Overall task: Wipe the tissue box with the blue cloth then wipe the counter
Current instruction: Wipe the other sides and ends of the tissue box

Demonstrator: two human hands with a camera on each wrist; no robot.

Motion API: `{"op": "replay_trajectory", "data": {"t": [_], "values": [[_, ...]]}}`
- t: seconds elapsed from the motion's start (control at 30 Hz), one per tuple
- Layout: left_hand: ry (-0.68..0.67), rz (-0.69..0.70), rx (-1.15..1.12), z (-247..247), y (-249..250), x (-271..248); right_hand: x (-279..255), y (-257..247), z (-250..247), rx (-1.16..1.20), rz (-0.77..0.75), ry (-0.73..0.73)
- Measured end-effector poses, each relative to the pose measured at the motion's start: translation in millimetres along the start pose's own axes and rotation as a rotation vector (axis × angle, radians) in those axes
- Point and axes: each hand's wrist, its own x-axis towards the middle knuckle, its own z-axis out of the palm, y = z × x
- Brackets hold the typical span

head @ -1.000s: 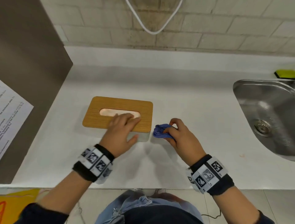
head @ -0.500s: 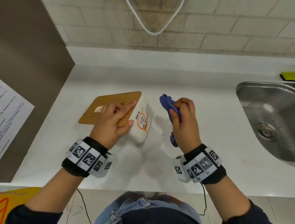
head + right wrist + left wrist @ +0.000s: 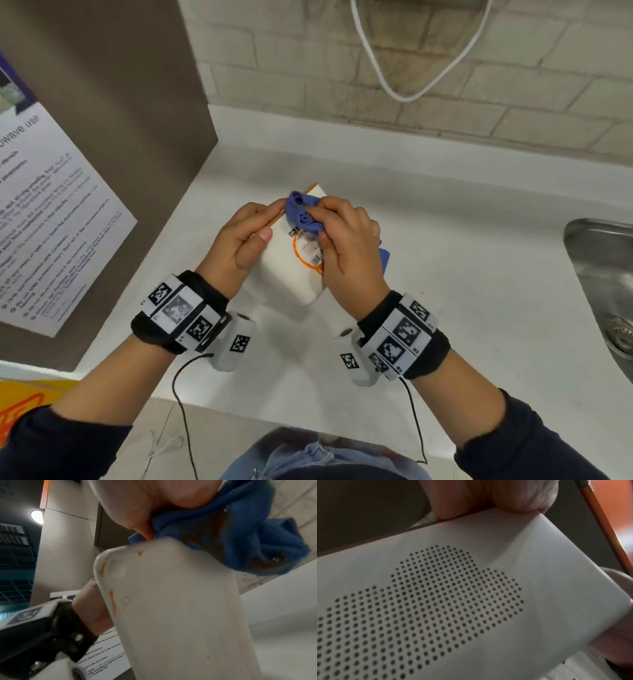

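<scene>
Smooth white tissue box [image 3: 284,270], perforated side, bunched blue cloth [image 3: 303,214] on top

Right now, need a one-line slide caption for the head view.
Left hand holds the tissue box tipped up off the counter while the right hand rubs the blue cloth on its labelled underside.

A pale brick wall [image 3: 445,68] rose behind the white tabletop [image 3: 462,246], with a white cable [image 3: 404,92] looping down across it. A brown cabinet panel [image 3: 113,113] stood on the left, carrying a printed notice [image 3: 51,219] about microwave use. At the right edge was part of a steel sink [image 3: 603,274]. The right wrist view showed a round ceiling light [image 3: 36,516] glowing beside a grey column [image 3: 63,547]
</scene>
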Motion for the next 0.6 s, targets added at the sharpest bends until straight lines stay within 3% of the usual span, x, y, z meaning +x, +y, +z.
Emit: {"op": "replay_trajectory", "data": {"t": [0.23,0.6], "values": [[-0.019,0.015,-0.058,-6,-9,3,4,4,-4,0.253,-0.114,-0.086],[-0.054,0.053,-0.078,-8,-5,0,-14,5,-17,0.277,-0.198,-0.262]]}}
